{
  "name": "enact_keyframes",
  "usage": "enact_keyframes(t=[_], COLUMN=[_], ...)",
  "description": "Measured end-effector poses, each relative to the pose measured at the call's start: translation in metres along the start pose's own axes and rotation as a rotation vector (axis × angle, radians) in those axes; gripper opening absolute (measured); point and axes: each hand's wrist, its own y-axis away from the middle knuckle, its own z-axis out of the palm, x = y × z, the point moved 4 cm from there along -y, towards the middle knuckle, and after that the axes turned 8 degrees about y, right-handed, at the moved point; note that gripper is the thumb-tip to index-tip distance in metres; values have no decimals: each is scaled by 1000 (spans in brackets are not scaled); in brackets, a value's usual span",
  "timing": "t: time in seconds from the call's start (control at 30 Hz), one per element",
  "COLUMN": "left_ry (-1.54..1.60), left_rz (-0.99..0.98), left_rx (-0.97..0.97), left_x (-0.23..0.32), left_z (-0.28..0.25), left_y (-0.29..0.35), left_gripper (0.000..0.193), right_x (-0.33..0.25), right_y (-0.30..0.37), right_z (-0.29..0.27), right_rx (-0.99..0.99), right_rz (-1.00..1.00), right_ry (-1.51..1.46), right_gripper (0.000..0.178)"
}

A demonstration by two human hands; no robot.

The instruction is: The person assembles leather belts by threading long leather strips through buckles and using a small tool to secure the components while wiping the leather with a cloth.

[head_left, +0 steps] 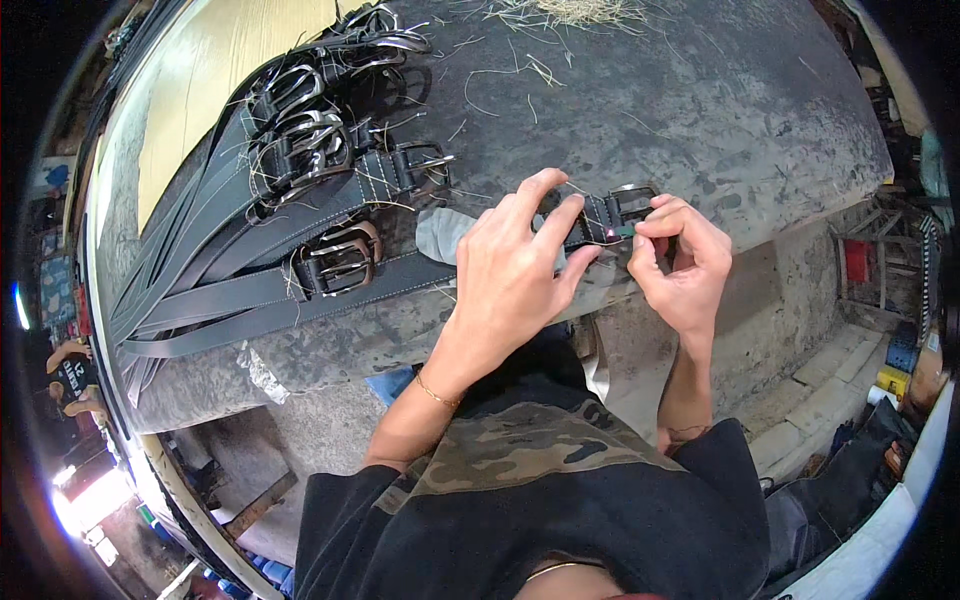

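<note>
A black leather belt end (597,214) with pale stitching and loose thread ends lies near the table's front edge. Its metal buckle (632,198) points right. My left hand (515,245) is over the strap, fingers apart, with the thumb beside the belt's near edge; its palm hides part of the strap. Fingertips of my right hand (688,255) pinch a small green object (625,230) against the belt just below the buckle. A pinkish glow shows at that object's tip; its exact kind is unclear. A grey cloth (443,235) lies partly under my left hand.
Several black belts (215,260) with metal buckles (345,258) and loose threads fan out to the left. Cut thread scraps (585,10) lie on the dark table (720,110) at the back. Yellowish sheet material (210,85) is at the far left. Another person (75,375) is beyond the left edge.
</note>
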Motion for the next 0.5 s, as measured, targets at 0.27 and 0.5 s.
enact_keyframes(t=[0.27,0.5], left_ry=[24,96], left_rz=[-10,250], left_rx=[-65,-1], left_x=[8,5], left_z=[-6,0], left_y=[-4,7], left_gripper=[36,40], right_x=[13,20], right_y=[3,-10], right_z=[-8,-6], right_rx=[147,233], right_rz=[243,274], right_ry=[-401,-576], right_gripper=[11,11])
